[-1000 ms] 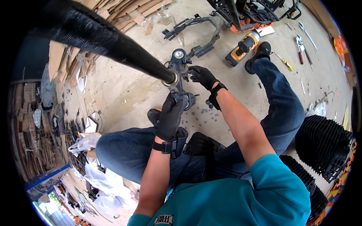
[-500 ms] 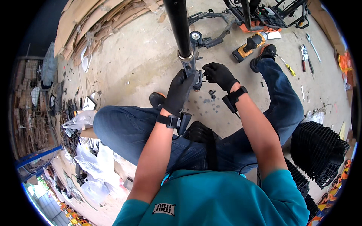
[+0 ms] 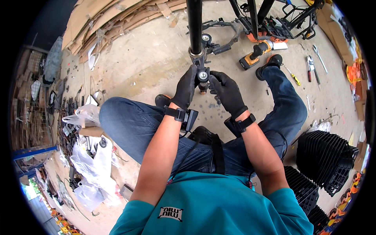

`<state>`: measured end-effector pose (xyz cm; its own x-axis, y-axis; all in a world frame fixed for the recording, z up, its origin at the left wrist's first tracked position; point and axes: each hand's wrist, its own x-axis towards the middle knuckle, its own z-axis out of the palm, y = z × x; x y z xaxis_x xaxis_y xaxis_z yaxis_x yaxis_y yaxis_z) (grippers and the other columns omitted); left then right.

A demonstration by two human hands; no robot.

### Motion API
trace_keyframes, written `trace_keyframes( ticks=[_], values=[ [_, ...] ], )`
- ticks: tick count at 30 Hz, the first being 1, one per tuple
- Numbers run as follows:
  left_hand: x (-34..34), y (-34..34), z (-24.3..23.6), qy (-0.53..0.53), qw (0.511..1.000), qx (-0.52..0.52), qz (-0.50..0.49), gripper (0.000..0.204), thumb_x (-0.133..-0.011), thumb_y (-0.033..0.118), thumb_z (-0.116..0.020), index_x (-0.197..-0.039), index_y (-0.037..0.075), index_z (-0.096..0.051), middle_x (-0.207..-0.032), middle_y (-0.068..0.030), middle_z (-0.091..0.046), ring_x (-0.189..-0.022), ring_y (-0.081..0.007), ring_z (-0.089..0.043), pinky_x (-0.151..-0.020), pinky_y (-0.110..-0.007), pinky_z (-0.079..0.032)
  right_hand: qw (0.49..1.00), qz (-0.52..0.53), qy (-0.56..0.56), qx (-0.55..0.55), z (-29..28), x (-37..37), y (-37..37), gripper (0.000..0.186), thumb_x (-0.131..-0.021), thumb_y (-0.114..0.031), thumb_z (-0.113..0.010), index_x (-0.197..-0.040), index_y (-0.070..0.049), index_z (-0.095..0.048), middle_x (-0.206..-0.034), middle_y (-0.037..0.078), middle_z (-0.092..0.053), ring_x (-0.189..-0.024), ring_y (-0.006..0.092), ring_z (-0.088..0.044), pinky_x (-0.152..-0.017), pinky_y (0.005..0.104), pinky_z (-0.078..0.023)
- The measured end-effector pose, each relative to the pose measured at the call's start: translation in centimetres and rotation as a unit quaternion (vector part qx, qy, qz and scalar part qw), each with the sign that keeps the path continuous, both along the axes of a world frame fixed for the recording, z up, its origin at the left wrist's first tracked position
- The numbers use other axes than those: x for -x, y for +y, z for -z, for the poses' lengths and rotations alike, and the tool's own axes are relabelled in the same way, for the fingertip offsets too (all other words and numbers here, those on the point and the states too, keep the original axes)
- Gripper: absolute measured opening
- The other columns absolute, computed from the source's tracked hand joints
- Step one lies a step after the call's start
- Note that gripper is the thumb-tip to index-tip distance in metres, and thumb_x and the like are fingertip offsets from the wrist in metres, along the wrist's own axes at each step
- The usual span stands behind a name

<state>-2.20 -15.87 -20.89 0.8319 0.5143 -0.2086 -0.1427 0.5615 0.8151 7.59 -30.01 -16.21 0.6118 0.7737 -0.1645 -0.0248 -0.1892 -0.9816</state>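
Note:
In front of me a black metal tube (image 3: 194,27) runs down into a silver collar and a dark bracket (image 3: 199,59). The bracket has two round eyes with silver centres; the near eye (image 3: 203,76) faces up at me, and a short brownish stub (image 3: 203,89) sticks out below it. My left hand (image 3: 185,89), in a black glove, is closed against the bracket's left side, its fingertips partly hidden. On the other side my right hand (image 3: 228,92), also gloved, has its fingers curled in at the near eye; whether a small part is between them is hidden.
A yellow and black cordless impact driver (image 3: 256,55) lies beyond my right hand. To its right lie a yellow screwdriver (image 3: 293,76), pliers (image 3: 311,67) and a wrench (image 3: 320,58). Black frames stand at the back. Ribbed black plastic parts (image 3: 327,160) are stacked right; plastic bags (image 3: 92,168) lie left.
My right hand has come in from a small gap to the bracket's right side. The bracket's near end has turned, so its round eye now shows from above. My left hand stays at the bracket.

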Motion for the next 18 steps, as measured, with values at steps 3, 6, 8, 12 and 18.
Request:
trace_keyframes(
  ticks=[3,6,8,12,18],
  values=[
    [0.1,-0.2,-0.1,-0.017,0.999,0.030,-0.009,0.045,-0.107,0.038,-0.041,-0.127,0.001,-0.059,-0.117,-0.0075,-0.065,-0.107,-0.0147,-0.062,-0.097,-0.029,-0.049,0.999,0.007,0.040,-0.028,-0.8,0.7,0.1,0.037,-0.096,-0.020,-0.061,-0.126,0.002,-0.059,-0.099,0.011,-0.070,-0.084,0.0123,-0.066,-0.072,0.0263,-0.052],
    [0.3,-0.4,-0.7,-0.034,0.999,-0.026,-0.004,0.044,-0.106,0.039,-0.042,-0.130,0.004,-0.055,-0.122,-0.0081,-0.062,-0.107,-0.0185,-0.062,-0.099,-0.036,-0.049,0.999,0.011,0.023,-0.032,-0.5,0.9,0.2,0.041,-0.094,-0.022,-0.065,-0.127,0.002,-0.058,-0.100,0.011,-0.070,-0.083,0.0131,-0.066,-0.070,0.0275,-0.053],
    [0.4,-0.2,-0.5,-0.039,0.999,-0.011,0.010,0.041,-0.106,0.035,-0.044,-0.128,0.003,-0.057,-0.119,-0.0079,-0.064,-0.106,-0.0174,-0.062,-0.097,-0.032,-0.049,0.999,0.017,-0.014,-0.024,-0.7,1.5,0.5,0.044,-0.091,-0.023,-0.069,-0.126,0.002,-0.058,-0.102,0.012,-0.068,-0.081,0.0141,-0.066,-0.069,0.0287,-0.053],
    [0.5,0.6,-0.2,-0.052,0.997,-0.002,0.056,0.041,-0.105,0.034,-0.048,-0.131,0.003,-0.054,-0.119,-0.0082,-0.063,-0.105,-0.0180,-0.062,-0.094,-0.036,-0.051,0.985,0.050,-0.161,-0.020,0.3,2.4,1.6,0.048,-0.085,-0.022,-0.076,-0.122,0.002,-0.057,-0.107,0.016,-0.064,-0.077,0.0210,-0.066,-0.069,0.0334,-0.055],
    [0.6,0.9,-0.2,-0.013,0.998,-0.034,0.058,0.040,-0.103,0.030,-0.052,-0.131,0.002,-0.053,-0.116,-0.0085,-0.064,-0.103,-0.0187,-0.063,-0.089,-0.034,-0.053,0.984,0.018,-0.178,-0.009,0.0,2.1,1.9,0.053,-0.082,-0.013,-0.074,-0.128,0.002,-0.053,-0.106,0.018,-0.066,-0.079,0.0253,-0.068,-0.070,0.0349,-0.056]
  ],
)
